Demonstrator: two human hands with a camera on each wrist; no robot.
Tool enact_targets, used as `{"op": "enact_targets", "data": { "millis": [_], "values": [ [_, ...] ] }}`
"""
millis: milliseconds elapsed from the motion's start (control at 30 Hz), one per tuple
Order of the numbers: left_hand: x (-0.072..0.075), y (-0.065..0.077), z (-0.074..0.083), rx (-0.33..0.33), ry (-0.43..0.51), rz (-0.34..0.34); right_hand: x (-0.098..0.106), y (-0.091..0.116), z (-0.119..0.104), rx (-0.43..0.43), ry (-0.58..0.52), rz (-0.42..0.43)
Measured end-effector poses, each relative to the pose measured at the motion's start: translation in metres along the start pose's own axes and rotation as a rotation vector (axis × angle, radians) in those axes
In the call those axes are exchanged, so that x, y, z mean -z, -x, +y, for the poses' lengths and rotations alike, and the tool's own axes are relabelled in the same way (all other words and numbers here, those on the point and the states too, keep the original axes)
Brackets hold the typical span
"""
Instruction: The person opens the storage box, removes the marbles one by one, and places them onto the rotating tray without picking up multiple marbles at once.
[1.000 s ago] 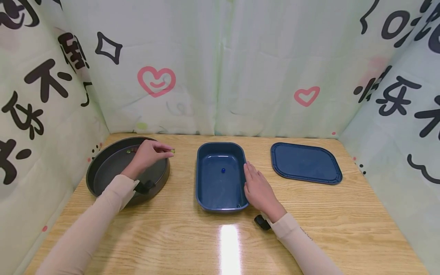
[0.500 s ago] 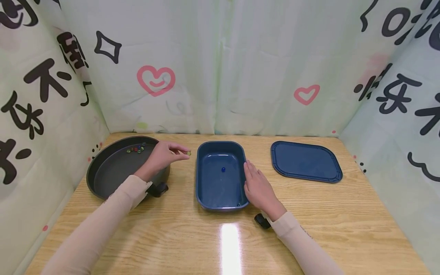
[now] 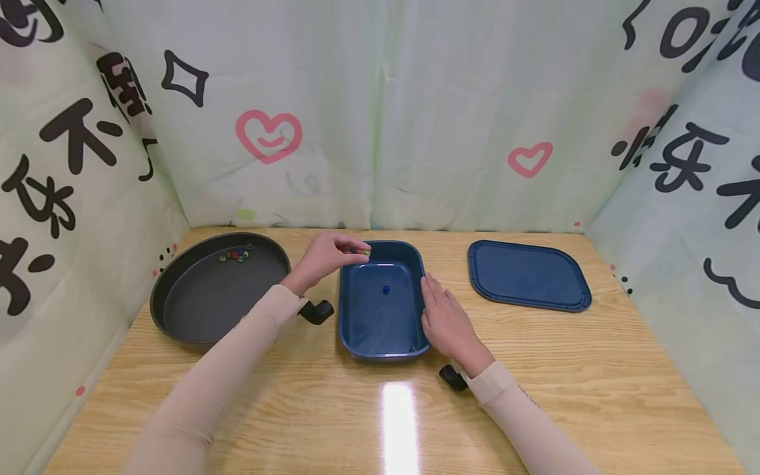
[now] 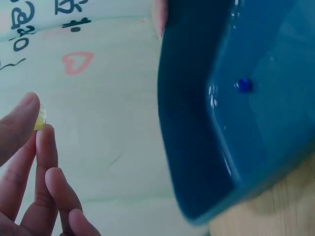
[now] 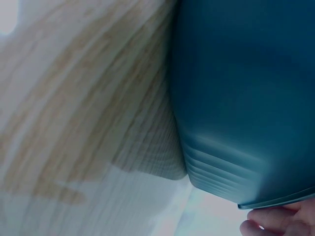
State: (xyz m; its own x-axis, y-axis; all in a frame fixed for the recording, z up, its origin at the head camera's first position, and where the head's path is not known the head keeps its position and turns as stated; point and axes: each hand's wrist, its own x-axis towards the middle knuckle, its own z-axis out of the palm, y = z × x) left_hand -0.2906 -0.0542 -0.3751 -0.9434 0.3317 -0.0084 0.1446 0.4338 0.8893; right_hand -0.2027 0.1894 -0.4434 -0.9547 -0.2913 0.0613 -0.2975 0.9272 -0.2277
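Observation:
My left hand (image 3: 328, 259) pinches a yellow-green marble (image 4: 41, 119) between thumb and fingertips, over the far left corner of a blue rectangular container (image 3: 380, 330). Inside the container a dark blue marble (image 3: 386, 289) sits near the middle, and another small dark marble (image 3: 412, 350) lies in the near right corner. Against the container's right wall rests my right hand (image 3: 451, 324), its fingers straight along the rim. A round dark grey pan (image 3: 214, 303) stands at the left, with several coloured marbles (image 3: 235, 255) at its far side.
A blue lid (image 3: 528, 276) lies flat on the wooden table (image 3: 320, 409), right of the container. Printed curtains (image 3: 380, 119) close off the back and both sides. A black wrist camera (image 3: 316, 312) hangs below the left wrist.
My left hand has carried the yellow-green marble rightward, from beside the pan's rim to above the container. The marbles in the pan have come into sight. My right hand stays put.

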Motion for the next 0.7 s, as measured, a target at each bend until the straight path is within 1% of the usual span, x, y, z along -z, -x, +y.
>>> {"op": "enact_targets", "data": {
  "millis": [100,200,400,467,567,633,700],
  "values": [
    [-0.011,-0.011,-0.001,-0.012,-0.002,0.008,0.001,0.000,0.000,-0.001,-0.009,-0.004],
    [-0.021,-0.020,-0.002,-0.011,-0.019,0.006,0.001,0.000,0.001,-0.007,-0.009,-0.011],
    [-0.037,-0.038,-0.006,-0.031,-0.052,0.008,0.002,0.000,0.001,-0.009,-0.001,-0.009],
    [-0.043,-0.043,-0.008,-0.019,-0.053,0.011,0.003,0.000,0.001,-0.014,-0.007,-0.014],
    [-0.050,-0.050,-0.012,0.017,-0.048,0.010,0.002,-0.001,0.001,-0.016,-0.013,-0.021],
    [-0.054,-0.054,-0.013,0.042,-0.065,0.008,0.002,-0.001,0.000,-0.015,-0.015,-0.024],
    [-0.057,-0.058,-0.014,0.054,-0.088,0.007,0.001,-0.001,0.000,-0.014,-0.016,-0.021]
  ]
}}
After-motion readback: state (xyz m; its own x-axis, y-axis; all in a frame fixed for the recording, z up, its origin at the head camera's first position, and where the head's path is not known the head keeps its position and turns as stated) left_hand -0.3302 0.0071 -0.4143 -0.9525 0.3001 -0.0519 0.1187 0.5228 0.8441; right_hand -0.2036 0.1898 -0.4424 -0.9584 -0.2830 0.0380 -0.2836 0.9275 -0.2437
